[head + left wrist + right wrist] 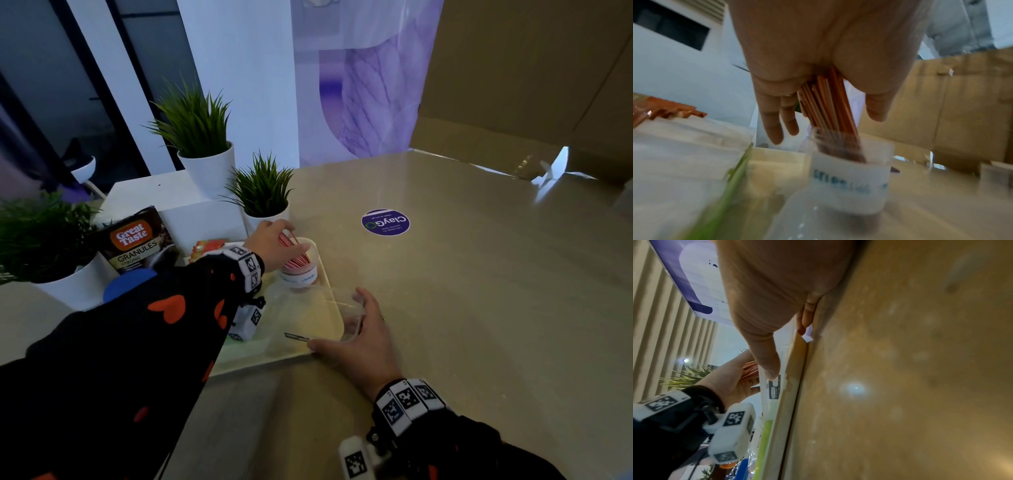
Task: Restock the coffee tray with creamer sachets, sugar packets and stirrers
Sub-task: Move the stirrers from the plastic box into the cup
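Your left hand [270, 243] held a bunch of stirrers [294, 251] in the cup [301, 270] on the tray [294, 356].

Your fingers and thumb were curled round the upper part of the red-and-white stirrers, whose lower ends stood inside the clear, white-labelled cup at the tray's far right corner; the left wrist view showed the bundle [828, 104] running from your palm down into the cup [849, 178]. Your right hand [359, 329] lay with fingers spread and nearly straight against a clear plastic container [346, 315] at the tray's right edge, thumb on the near rim; whether it gripped the container, you cannot tell. Orange sachets [207, 247] lay at the tray's far left. A coffee pouch [135, 240] and 3 potted plants [263, 192] stood beyond the tray on the table [479, 291].
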Demonstrator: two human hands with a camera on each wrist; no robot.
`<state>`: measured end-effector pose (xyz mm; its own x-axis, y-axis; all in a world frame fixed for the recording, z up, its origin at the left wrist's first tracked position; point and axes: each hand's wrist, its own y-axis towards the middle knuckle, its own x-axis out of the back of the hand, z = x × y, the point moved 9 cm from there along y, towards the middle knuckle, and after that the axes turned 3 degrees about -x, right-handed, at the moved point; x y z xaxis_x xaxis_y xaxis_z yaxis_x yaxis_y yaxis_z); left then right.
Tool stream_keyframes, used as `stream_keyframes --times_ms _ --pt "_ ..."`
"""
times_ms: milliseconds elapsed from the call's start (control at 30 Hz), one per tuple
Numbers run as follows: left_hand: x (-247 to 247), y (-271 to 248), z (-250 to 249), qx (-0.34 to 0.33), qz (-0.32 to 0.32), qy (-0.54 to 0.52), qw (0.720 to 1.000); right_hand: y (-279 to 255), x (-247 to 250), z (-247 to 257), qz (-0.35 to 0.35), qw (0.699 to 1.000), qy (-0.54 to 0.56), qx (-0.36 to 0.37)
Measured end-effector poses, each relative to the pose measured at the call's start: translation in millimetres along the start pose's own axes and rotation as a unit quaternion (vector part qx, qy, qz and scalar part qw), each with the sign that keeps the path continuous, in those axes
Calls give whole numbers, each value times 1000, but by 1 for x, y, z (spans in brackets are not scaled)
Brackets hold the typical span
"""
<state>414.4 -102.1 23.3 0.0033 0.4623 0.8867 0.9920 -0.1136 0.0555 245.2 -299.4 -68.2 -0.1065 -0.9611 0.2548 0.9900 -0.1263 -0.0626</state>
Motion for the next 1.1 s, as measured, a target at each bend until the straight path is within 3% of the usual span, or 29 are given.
stream_keyframes --times_ms 367,633,833,1000,1100 --pt "5 6 1 17 -66 29 997 1 -1 -5 -2 1000 -17 -17" --pt "3 12 -11 -79 -23 40 996 2 -1 -6 -13 1000 -17 -12" --pt "8 9 -8 -43 -103 39 993 0 0 -2 -1 1000 -20 -18" --pt "10 9 -8 -38 -93 51 994 -1 0 0 -4 1000 -21 -13" --pt "19 5 -10 -27 -119 67 990 -2 1 2 0 1000 -20 -9"
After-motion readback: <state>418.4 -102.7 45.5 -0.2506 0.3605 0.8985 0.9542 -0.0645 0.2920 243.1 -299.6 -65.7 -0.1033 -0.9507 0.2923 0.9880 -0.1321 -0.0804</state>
